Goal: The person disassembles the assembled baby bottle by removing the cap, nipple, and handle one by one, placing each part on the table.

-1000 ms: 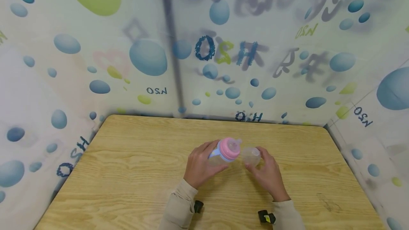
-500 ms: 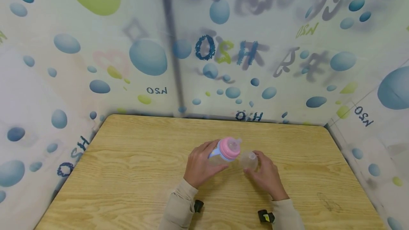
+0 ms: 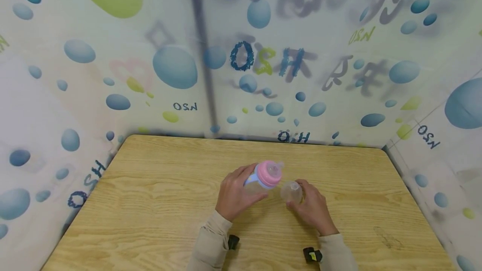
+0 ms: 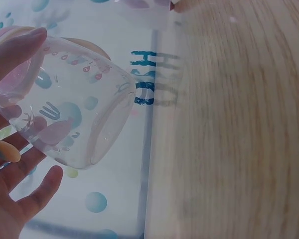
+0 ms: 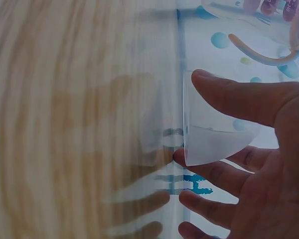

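Note:
In the head view a baby bottle (image 3: 269,174), with a pink collar, clear teat and pale blue handle, leans to the right in my left hand (image 3: 235,193). The left wrist view shows its transparent body (image 4: 79,104) with printed marks, thumb on one side and fingers on the other; its base points towards the table. Just right of the bottle, my right hand (image 3: 314,208) holds a clear domed cap (image 3: 290,191) between thumb and fingers. In the right wrist view the cap's wide rim (image 5: 186,119) faces the tabletop. Cap and bottle are apart.
Both hands are over a wood-grain table (image 3: 169,204). Behind it and at the sides stand pale walls (image 3: 150,108) printed with blue and green drops and lettering. A black device (image 3: 312,255) sits by the right sleeve, another (image 3: 233,242) by the left.
My right hand has brought the cap a little to the left and nearer to me, tipping its dome slightly. The left hand and bottle have hardly moved.

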Demonstrator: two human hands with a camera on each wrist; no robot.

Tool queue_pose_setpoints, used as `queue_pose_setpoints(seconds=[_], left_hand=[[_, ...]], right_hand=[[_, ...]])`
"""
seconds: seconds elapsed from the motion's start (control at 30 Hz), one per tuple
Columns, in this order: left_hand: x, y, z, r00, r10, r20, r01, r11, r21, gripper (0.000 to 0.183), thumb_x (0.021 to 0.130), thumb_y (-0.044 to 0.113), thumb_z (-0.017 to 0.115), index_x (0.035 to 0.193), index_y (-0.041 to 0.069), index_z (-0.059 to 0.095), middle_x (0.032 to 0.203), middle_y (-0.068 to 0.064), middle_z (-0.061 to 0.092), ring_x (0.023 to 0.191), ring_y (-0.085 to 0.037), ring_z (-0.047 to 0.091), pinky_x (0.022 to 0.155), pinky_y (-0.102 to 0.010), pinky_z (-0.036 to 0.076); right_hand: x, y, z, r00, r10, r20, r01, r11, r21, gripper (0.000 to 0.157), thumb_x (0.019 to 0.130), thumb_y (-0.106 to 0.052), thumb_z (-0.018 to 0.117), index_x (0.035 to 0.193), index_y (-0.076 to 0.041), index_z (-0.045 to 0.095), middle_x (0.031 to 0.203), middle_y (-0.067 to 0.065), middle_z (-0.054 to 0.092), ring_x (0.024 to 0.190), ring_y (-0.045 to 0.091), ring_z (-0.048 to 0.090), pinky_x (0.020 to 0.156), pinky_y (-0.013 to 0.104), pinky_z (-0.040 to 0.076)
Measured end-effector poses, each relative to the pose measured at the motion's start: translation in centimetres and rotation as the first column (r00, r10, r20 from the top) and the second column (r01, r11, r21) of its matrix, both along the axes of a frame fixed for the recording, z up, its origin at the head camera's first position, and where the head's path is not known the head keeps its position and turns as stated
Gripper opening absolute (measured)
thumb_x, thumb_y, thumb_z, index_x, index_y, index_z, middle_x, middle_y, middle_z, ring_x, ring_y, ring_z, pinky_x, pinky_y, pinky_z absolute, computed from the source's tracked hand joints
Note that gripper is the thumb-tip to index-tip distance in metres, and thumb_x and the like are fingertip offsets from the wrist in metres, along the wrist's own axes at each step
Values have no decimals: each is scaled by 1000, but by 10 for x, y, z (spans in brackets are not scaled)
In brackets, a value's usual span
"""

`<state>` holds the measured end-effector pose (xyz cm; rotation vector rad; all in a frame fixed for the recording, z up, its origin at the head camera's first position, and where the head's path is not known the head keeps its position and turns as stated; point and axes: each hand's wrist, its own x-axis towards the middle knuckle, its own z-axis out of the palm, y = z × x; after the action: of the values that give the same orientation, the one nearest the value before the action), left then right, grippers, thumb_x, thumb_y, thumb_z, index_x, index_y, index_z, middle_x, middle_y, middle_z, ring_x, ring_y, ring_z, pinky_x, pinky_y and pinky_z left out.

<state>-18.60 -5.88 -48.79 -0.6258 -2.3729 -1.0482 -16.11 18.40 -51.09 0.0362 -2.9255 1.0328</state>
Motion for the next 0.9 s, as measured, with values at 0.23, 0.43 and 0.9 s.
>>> queue_pose_setpoints(seconds=[0.23, 0.43, 0.9], left_hand=[[-1, -1, 0, 1000, -1, 1, 1, 1000, -3, 81, 57, 36, 97, 129, 14, 65, 118, -6, 70, 99, -23, 68, 81, -46, 54], [-2, -1, 0, 1000, -1, 3, 1, 1000, -6, 83, 57, 36, 97, 130, 14, 65, 118, -6, 69, 100, -23, 68, 81, -46, 54], [-1, -1, 0, 1000, -4, 2, 4, 1000, -6, 81, 58, 36, 97, 130, 15, 65, 118, -5, 69, 100, -21, 68, 81, -46, 54]], right_hand=[[1, -1, -1, 1000, 4, -13, -4, 999, 43, 66, 76, -19, 85, 132, -1, 55, 131, 24, 59, 122, 45, 52, 99, 70, 33], [2, -3, 0, 999, 3, -33, -1, 996, 89, 64, 75, -19, 86, 130, -1, 57, 128, 24, 59, 116, 44, 57, 98, 69, 35], [4, -5, 3, 1000, 1, -21, 1, 992, 128, 66, 76, -20, 86, 131, 0, 56, 127, 24, 58, 111, 44, 59, 97, 69, 35]])
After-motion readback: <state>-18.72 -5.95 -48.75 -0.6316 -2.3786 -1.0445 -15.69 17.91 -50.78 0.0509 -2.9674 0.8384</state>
